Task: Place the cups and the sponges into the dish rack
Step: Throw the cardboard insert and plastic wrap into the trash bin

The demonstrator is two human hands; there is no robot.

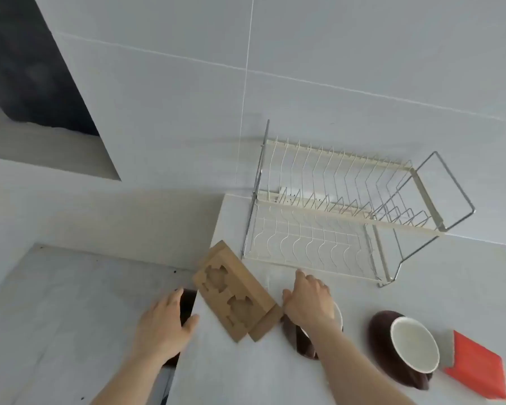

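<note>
A cream two-tier wire dish rack (pixel 345 206) stands on the counter against the tiled wall, with nothing in it. Two brown cups with white insides stand in front of it. My right hand (pixel 308 302) lies over the rim of the nearer cup (pixel 303 343), fingers wrapped on it. The second cup (pixel 403 346) stands free to its right. An orange sponge (pixel 476 366) with a grey scouring side lies at the far right. My left hand (pixel 164 323) rests on the counter's left edge, fingers spread, holding nothing.
A wooden block (pixel 235 290) with two carved moulds lies between my hands, just left of the held cup. Left of the counter edge the surface drops to a lower grey panel (pixel 70 317). A dark opening (pixel 27 68) shows at the upper left.
</note>
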